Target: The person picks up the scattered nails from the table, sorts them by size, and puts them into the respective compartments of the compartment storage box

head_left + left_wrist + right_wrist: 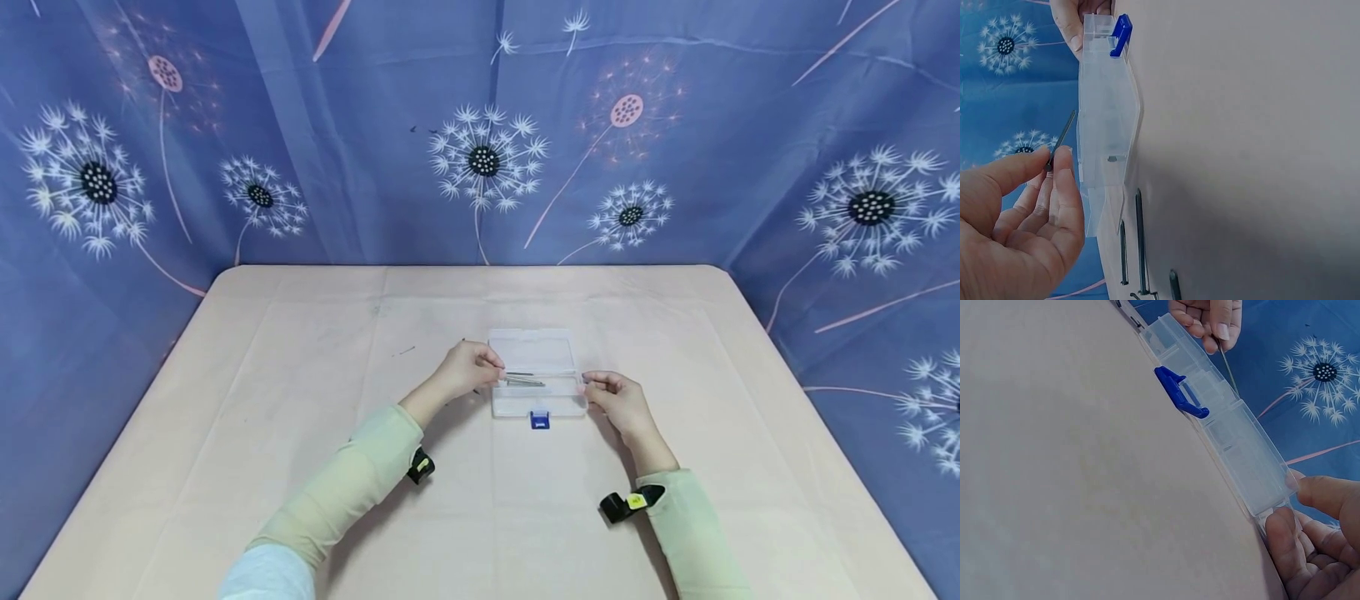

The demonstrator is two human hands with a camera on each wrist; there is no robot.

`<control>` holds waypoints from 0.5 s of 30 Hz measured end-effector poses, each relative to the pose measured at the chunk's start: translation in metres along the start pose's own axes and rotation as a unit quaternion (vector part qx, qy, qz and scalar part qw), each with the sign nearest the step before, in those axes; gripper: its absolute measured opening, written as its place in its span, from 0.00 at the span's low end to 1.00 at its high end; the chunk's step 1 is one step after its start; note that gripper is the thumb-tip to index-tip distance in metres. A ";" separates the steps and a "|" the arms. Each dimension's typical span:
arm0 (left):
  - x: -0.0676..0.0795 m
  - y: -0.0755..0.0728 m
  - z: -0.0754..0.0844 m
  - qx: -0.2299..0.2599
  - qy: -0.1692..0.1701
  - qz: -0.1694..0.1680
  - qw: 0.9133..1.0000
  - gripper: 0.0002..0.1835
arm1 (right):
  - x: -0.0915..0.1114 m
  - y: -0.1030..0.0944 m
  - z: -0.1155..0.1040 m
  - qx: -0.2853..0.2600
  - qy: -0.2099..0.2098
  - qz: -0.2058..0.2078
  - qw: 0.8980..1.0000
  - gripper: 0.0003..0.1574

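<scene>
Left grip (465,368) pinched on a nail (1064,135) above a clear box (517,407)

Thumb and fingertips of the left grip were clamped together on the nail near one of its ends; the free length slanted away over the left part of the box. In the head view, slender metal pieces (525,382) appeared beside these fingers, and at that size the held nail could not be told from any lying inside. The right grip (617,400) was clamped on the right end of the box, its thumb and fingers bent about the corner. The box rested on the bench (555,533) between the two hands, its lid (531,348) turned back on the far side and its blue latch (540,420) projecting on the near side. Further nails (1141,244) lay on the bench to the left of the box, one longer than its neighbour and another partly hidden by the frame edge. Light green sleeves (378,446) covered both forearms, with a black device (630,504) at each wrist. A blue curtain (375,125) with dandelion prints (483,160) bordered the bench at its far, left and right sides.
</scene>
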State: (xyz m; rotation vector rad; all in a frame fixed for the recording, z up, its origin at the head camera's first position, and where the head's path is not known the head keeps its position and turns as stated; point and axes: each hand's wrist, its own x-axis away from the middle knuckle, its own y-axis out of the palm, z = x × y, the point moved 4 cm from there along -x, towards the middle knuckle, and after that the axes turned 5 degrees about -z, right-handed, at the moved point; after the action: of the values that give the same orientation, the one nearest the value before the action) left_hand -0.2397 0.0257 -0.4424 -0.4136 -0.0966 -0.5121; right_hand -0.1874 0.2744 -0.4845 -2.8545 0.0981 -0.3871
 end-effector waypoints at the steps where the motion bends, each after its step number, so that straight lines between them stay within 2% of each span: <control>1: -0.001 0.001 0.001 0.000 0.000 -0.002 1.000 0.05 | 0.000 0.000 0.000 0.000 -0.001 -0.001 1.000 0.23; 7: -0.003 0.008 0.004 0.004 -0.003 -0.011 1.000 0.05 | 0.001 0.000 -0.001 -0.001 -0.005 -0.005 1.000 0.23; 15: -0.006 0.016 0.011 -0.042 0.017 -0.024 0.999 0.04 | -0.001 -0.001 0.001 0.006 -0.004 -0.001 1.000 0.22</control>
State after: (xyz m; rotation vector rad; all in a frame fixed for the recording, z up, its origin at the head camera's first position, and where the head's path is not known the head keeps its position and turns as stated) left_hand -0.2370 0.0455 -0.4393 -0.4848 -0.0527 -0.5716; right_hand -0.1882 0.2753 -0.4851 -2.8452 0.0911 -0.3751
